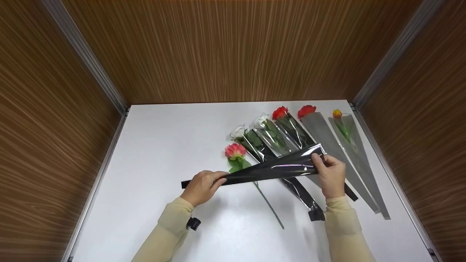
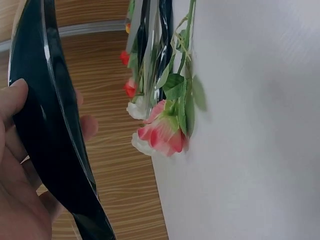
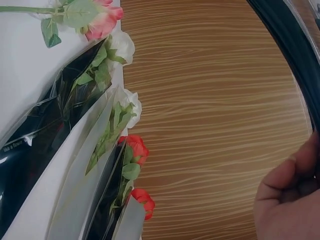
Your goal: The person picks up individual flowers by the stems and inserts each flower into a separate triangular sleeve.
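Observation:
A long black flower sleeve (image 1: 271,168), glossy and tapering, is stretched between both hands above the table. My left hand (image 1: 205,186) grips its narrow end, thumb on the near face and fingers behind in the left wrist view. At the wide end my right hand (image 1: 330,174) pinches the edge between thumb and fingers. Beneath the sleeve lies an unwrapped pink flower (image 1: 235,150) with green leaves; its bare stem (image 1: 269,205) slants toward the front. The sleeve covers part of that stem in the head view.
Several wrapped flowers fan out to the right: a white rose (image 1: 238,131) in black, another white one (image 1: 262,120), red ones (image 1: 280,112), and a yellow flower (image 1: 337,113) in a grey sleeve. Wood-grain panels (image 1: 233,51) enclose the white table (image 1: 164,138) at back and sides.

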A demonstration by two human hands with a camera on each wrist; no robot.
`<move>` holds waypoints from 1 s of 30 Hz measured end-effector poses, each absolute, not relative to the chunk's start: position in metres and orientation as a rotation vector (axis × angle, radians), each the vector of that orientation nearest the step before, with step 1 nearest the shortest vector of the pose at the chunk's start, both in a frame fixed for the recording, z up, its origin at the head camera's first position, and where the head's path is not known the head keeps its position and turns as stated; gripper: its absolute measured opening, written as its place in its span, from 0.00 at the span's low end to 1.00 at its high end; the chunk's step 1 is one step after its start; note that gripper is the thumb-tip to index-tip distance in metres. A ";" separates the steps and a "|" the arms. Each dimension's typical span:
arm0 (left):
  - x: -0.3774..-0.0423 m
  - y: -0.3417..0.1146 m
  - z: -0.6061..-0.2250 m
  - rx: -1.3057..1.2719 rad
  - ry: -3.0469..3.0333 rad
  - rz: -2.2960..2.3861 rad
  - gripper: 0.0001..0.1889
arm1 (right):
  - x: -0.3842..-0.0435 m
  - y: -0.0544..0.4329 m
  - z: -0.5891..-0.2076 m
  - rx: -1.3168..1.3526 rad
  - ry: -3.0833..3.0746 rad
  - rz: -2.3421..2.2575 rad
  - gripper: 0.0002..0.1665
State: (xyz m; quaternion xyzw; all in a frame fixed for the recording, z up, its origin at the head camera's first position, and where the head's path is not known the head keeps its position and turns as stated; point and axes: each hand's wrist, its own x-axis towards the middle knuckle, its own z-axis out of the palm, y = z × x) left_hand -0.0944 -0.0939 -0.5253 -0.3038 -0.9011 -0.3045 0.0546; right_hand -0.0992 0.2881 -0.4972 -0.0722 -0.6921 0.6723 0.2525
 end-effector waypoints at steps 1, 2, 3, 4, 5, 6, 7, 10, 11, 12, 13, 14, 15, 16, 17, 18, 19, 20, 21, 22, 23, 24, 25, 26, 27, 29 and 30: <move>-0.094 -0.094 -0.526 -0.928 -2.742 -0.930 0.16 | -0.097 0.286 -0.494 -0.186 -1.875 1.817 0.20; -0.094 -0.094 -0.527 -0.931 -2.749 -0.935 0.16 | -0.096 0.284 -0.491 -0.174 -1.867 1.810 0.20; -0.094 -0.093 -0.527 -0.935 -2.751 -0.938 0.16 | -0.094 0.281 -0.488 -0.163 -1.864 1.795 0.20; -0.095 -0.093 -0.528 -0.939 -2.750 -0.942 0.16 | -0.092 0.279 -0.484 -0.151 -1.859 1.786 0.20; -0.095 -0.093 -0.529 -0.946 -2.745 -0.949 0.15 | -0.090 0.277 -0.481 -0.140 -1.857 1.772 0.21; -0.095 -0.093 -0.530 -0.951 -2.739 -0.951 0.14 | -0.088 0.275 -0.479 -0.131 -1.854 1.761 0.21; -0.095 -0.093 -0.530 -0.956 -2.729 -0.949 0.14 | -0.087 0.274 -0.477 -0.116 -1.841 1.763 0.21; -0.096 -0.092 -0.532 -0.956 -2.699 -0.948 0.12 | -0.086 0.272 -0.476 -0.099 -1.833 1.748 0.22; -0.097 -0.092 -0.532 -0.953 -2.695 -0.951 0.11 | -0.087 0.273 -0.477 -0.096 -1.831 1.744 0.22; -0.097 -0.091 -0.532 -0.944 -2.695 -0.951 0.11 | -0.088 0.274 -0.480 -0.095 -1.824 1.745 0.22; -0.098 -0.091 -0.533 -0.933 -2.699 -0.955 0.11 | -0.089 0.274 -0.481 -0.080 -1.810 1.751 0.22; -0.099 -0.091 -0.533 -0.921 -2.706 -0.958 0.11 | -0.089 0.274 -0.481 -0.083 -1.811 1.747 0.22; -0.099 -0.090 -0.533 -0.912 -2.713 -0.960 0.11 | -0.089 0.274 -0.481 -0.081 -1.807 1.745 0.22; -0.099 -0.090 -0.533 -0.902 -2.721 -0.963 0.12 | -0.089 0.273 -0.480 -0.079 -1.808 1.736 0.22; -0.100 -0.089 -0.533 -0.896 -2.725 -0.965 0.13 | -0.089 0.273 -0.479 -0.077 -1.804 1.734 0.22; -0.101 -0.088 -0.533 -0.887 -2.729 -0.967 0.14 | -0.088 0.271 -0.477 -0.071 -1.804 1.724 0.22; -0.101 -0.087 -0.533 -0.882 -2.731 -0.974 0.15 | -0.086 0.269 -0.473 -0.063 -1.803 1.715 0.22; -0.102 -0.086 -0.534 -0.876 -2.730 -0.980 0.17 | -0.086 0.268 -0.472 -0.067 -1.810 1.699 0.22; -0.102 -0.084 -0.534 -0.875 -2.728 -0.992 0.20 | -0.086 0.267 -0.471 -0.057 -1.813 1.679 0.22; -0.103 -0.082 -0.534 -0.871 -2.728 -1.000 0.22 | -0.085 0.266 -0.471 -0.043 -1.810 1.667 0.21; -0.103 -0.079 -0.534 -0.870 -2.727 -1.011 0.25 | -0.086 0.265 -0.471 -0.025 -1.803 1.657 0.21; -0.104 -0.076 -0.533 -0.870 -2.729 -1.025 0.28 | -0.086 0.264 -0.472 -0.001 -1.799 1.642 0.20; -0.104 -0.072 -0.532 -0.872 -2.726 -1.036 0.30 | -0.087 0.263 -0.473 0.020 -1.788 1.637 0.20; -0.104 -0.067 -0.531 -0.876 -2.719 -1.046 0.33 | -0.088 0.262 -0.476 0.044 -1.782 1.626 0.19; -0.104 -0.063 -0.530 -0.879 -2.712 -1.053 0.35 | -0.090 0.261 -0.479 0.068 -1.777 1.613 0.19; -0.104 -0.053 -0.528 -0.885 -2.688 -1.064 0.38 | -0.093 0.259 -0.484 0.114 -1.771 1.585 0.20; -0.104 -0.048 -0.527 -0.889 -2.669 -1.076 0.39 | -0.095 0.257 -0.487 0.131 -1.770 1.579 0.20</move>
